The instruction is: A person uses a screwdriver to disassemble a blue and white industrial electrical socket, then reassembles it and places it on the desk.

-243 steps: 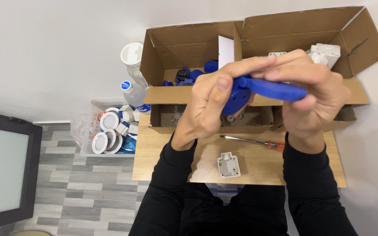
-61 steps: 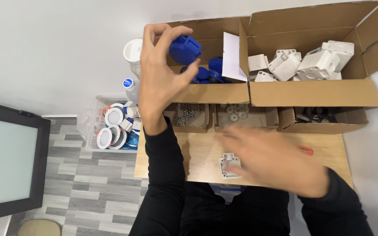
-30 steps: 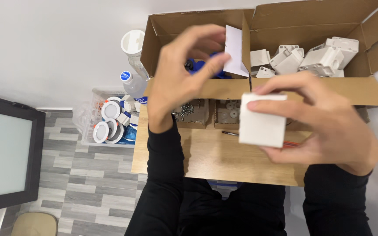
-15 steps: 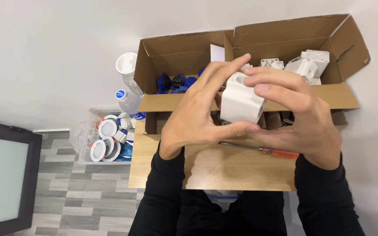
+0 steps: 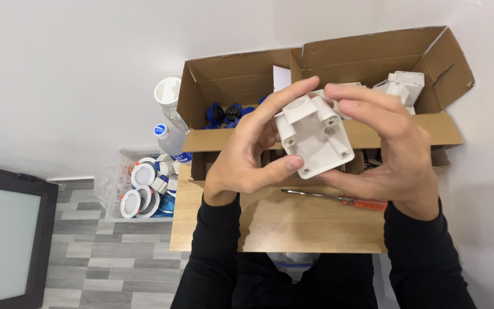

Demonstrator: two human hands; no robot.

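White wall behind a small wooden table, with two open cardboard boxes standing along its far edge. Both hands now hold a white plastic housing raised above the table, in front of the boxes. Half a second ago it was gripped closer, with the fingers wrapped over it; it has since been turned so its open back with the corner screw holes faces the camera. Left hand: thumb pressed to the lower edge, fingers curled up along the left side. Right hand: fingers arched over the top right corner, palm cupping underneath. A second ago the left hand was still at the box of blue parts; it has come across to steady the housing, so attention has passed from the blue piece to the white one. Orange-handled screwdriver lies untouched on the table below the hands. More white housings sit in the right box. Clear tub of round white fittings on the floor at left, possibly lamp fittings; too small to tell
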